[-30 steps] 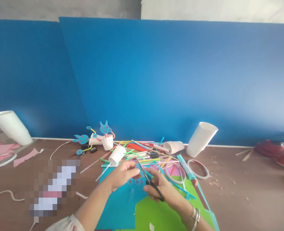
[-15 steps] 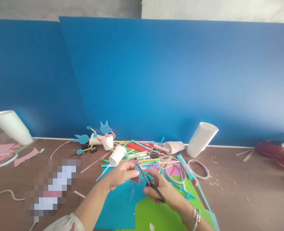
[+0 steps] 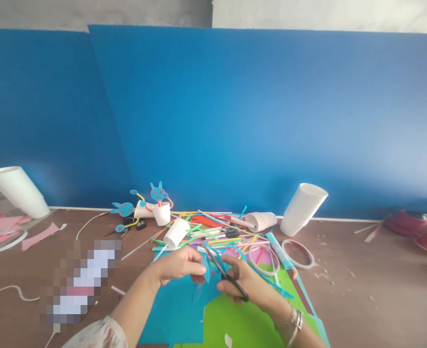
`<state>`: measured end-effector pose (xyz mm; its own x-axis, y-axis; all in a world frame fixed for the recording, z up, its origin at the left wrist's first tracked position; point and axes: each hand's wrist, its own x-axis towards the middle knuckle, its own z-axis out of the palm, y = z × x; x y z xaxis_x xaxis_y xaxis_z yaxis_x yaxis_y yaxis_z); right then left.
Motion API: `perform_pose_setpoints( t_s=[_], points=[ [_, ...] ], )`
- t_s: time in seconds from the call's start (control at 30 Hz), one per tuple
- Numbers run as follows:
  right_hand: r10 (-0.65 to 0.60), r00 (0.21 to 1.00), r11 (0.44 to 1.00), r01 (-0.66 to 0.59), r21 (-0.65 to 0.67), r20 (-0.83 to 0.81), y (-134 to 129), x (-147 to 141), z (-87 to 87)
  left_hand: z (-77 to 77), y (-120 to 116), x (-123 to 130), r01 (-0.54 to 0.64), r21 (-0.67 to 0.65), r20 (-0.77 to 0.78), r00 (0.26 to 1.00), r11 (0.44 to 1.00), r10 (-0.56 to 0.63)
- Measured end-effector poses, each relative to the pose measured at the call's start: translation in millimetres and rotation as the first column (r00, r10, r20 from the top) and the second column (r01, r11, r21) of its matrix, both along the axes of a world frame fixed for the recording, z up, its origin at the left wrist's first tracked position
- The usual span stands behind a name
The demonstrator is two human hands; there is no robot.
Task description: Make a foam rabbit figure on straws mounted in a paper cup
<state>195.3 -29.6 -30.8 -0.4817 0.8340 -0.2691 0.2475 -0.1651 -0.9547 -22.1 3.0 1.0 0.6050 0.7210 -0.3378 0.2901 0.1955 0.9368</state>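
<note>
My right hand [image 3: 237,279] grips black-handled scissors [image 3: 231,281], their blades pointing up and left, slightly apart. Between the thumb and fingers of my left hand [image 3: 186,265] is a small blue paper piece [image 3: 206,268], leaf-shaped, close beside the blades. Below it, another leaf-shaped blue cutout [image 3: 198,292] lies on the blue paper sheet [image 3: 173,316]. Green paper [image 3: 249,324] spreads under my right hand. Behind my hands lies a white paper cup [image 3: 177,234] on its side.
Several coloured straws [image 3: 217,232] are heaped at the back. Rabbit-faced cup figures [image 3: 158,193] stand back left. Tape rolls [image 3: 298,254] and a stack of white cups [image 3: 304,209] are at right. A blue partition [image 3: 235,121] closes the back.
The blue leaf-shaped piece now shows upright between my left fingers and the blades, which have spread slightly. My left hand has shifted a little to the left.
</note>
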Motion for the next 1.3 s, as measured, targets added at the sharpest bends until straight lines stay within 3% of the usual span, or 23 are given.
perform_pose_setpoints(
  t_s=[0.1,0.17,0.27,0.33,0.4,0.47,0.53,0.6,0.67,0.77,0.93,1.0,1.1,1.17,1.23,1.3],
  points=[
    [-0.067,0.989,0.995,0.055,0.088,0.132,3.9,5.1,-2.3,-0.9,3.3,-7.0,0.060,0.100,-0.175,0.984,0.993,-0.042],
    [-0.163,0.928,0.965,0.079,0.251,0.334,6.5,9.7,-2.1,-0.6,4.6,-12.2,0.126,0.198,-0.314,0.948,0.972,-0.059],
    [-0.387,0.688,0.873,0.058,0.485,0.614,9.7,17.1,3.2,-0.1,3.9,-16.6,0.219,0.284,-0.478,0.876,0.933,-0.060],
    [-0.466,0.536,0.848,0.044,0.528,0.704,11.1,21.6,9.2,-0.4,1.6,-15.8,0.256,0.299,-0.549,0.834,0.919,-0.054],
    [-0.482,0.454,0.852,0.042,0.522,0.749,11.6,24.2,14.9,-0.7,-1.8,-12.4,0.297,0.283,-0.605,0.793,0.912,-0.071],
    [-0.490,0.465,0.845,0.046,0.533,0.737,10.7,23.0,18.0,-1.1,-6.0,-7.6,0.338,0.245,-0.646,0.756,0.909,-0.107],
    [-0.471,0.557,0.846,0.066,0.529,0.684,8.3,17.1,16.5,-1.6,-10.3,-2.4,0.364,0.241,-0.675,0.729,0.900,-0.114],
    [-0.428,0.649,0.852,0.059,0.520,0.629,4.8,7.8,10.4,-2.1,-14.4,2.9,0.363,0.302,-0.693,0.719,0.882,-0.059],
    [-0.427,0.669,0.825,0.013,0.566,0.608,1.6,-1.0,1.8,-2.4,-18.3,8.1,0.353,0.378,-0.709,0.705,0.856,0.022],
    [-0.473,0.602,0.770,-0.072,0.634,0.643,0.6,-4.3,-7.8,-1.1,-23.5,14.4,0.382,0.405,-0.743,0.667,0.831,0.056],
    [-0.544,0.369,0.797,-0.054,0.602,0.753,7.4,14.3,-2.9,1.3,-26.4,16.5,0.433,0.374,-0.808,0.586,0.820,0.060],
    [-0.548,0.350,0.802,-0.037,0.596,0.760,9.9,20.2,2.9,-0.6,-25.0,17.2,0.410,0.433,-0.784,0.611,0.803,0.110],
    [-0.564,0.397,0.784,-0.016,0.620,0.724,11.3,24.0,13.0,-6.3,-22.1,21.3,0.353,0.537,-0.704,0.688,0.766,0.177],
    [-0.551,0.449,0.792,0.015,0.610,0.704,9.8,27.2,20.6,-10.3,-20.8,25.1,0.352,0.540,-0.695,0.699,0.765,0.169],
    [-0.450,0.564,0.843,0.013,0.537,0.693,5.4,33.4,28.6,-13.3,-20.1,27.8,0.364,0.509,-0.722,0.674,0.780,0.156],
    [-0.240,0.709,0.918,-0.056,0.392,0.663,-1.7,41.7,36.5,-14.8,-19.8,28.5,0.358,0.484,-0.749,0.641,0.799,0.166]
  ],
)
